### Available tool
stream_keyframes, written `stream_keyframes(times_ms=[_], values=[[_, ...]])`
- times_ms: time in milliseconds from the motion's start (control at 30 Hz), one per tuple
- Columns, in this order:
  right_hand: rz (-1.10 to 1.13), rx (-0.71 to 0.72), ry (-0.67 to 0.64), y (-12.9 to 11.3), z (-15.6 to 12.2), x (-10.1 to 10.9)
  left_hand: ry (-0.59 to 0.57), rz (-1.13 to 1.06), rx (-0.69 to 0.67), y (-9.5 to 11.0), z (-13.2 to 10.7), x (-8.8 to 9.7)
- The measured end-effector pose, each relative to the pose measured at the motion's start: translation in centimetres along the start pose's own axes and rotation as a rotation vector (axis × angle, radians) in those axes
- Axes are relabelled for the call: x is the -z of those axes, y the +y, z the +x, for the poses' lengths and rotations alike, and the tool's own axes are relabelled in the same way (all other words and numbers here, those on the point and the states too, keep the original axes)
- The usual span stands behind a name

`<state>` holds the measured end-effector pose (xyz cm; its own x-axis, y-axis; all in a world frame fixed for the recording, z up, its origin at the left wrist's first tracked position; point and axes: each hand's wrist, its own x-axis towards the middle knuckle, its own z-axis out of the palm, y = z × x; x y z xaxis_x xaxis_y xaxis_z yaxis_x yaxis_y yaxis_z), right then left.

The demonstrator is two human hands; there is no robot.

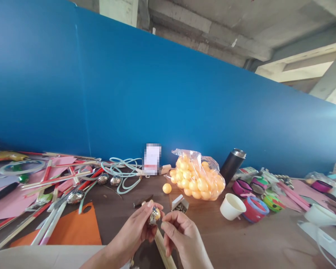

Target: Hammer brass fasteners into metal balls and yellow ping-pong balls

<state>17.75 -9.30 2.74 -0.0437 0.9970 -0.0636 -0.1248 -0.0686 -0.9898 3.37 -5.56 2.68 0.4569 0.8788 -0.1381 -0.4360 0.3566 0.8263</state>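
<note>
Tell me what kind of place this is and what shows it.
Likely a craft work area in a bare concrete building: a table strewn with sticks and coloured sheets, a bag of orange balls, and concrete beams above a blue partition.

The near ball [153, 216] is shiny silver, the bagged balls [194, 183] light orange, the far wall [168, 93] blue, the table [207, 220] dark brown, the bottle [231, 167] black, the right-hand cups [230, 210] creamy white, and the left sheet [81, 228] bright orange.
</note>
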Motion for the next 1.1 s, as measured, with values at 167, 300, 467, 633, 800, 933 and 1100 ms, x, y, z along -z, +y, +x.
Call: stream_keyframes(times_ms=[167, 300, 467, 633, 800, 933, 1100], values=[[-0.036, 0.027, 0.028, -0.3, -0.1, -0.5, -0.02, 0.063, -0.017, -0.4, 0.0, 0.2], [-0.052, 0.002, 0.047, 0.0, -0.1, -0.5, 0.004, 0.144, -0.037, -0.7, 0.0, 0.4], [-0.012, -0.064, 0.066, 0.4, 0.0, -0.3, 0.022, 0.215, -0.036, -0.7, -0.1, 0.3], [0.065, -0.128, 0.044, 0.4, 0.1, -0.4, 0.046, 0.261, -0.03, -0.6, 0.0, 0.4], [0.116, -0.151, 0.026, 0.5, 0.1, -0.4, 0.047, 0.309, -0.05, -1.0, 0.1, 0.8], [0.114, -0.145, -0.001, 0.8, 0.2, -0.4, 0.064, 0.324, -0.048, -0.9, 0.0, 0.7], [0.102, -0.137, -0.005, 0.9, 0.2, -0.3, 0.066, 0.367, -0.039, -0.5, -0.2, 0.3]])
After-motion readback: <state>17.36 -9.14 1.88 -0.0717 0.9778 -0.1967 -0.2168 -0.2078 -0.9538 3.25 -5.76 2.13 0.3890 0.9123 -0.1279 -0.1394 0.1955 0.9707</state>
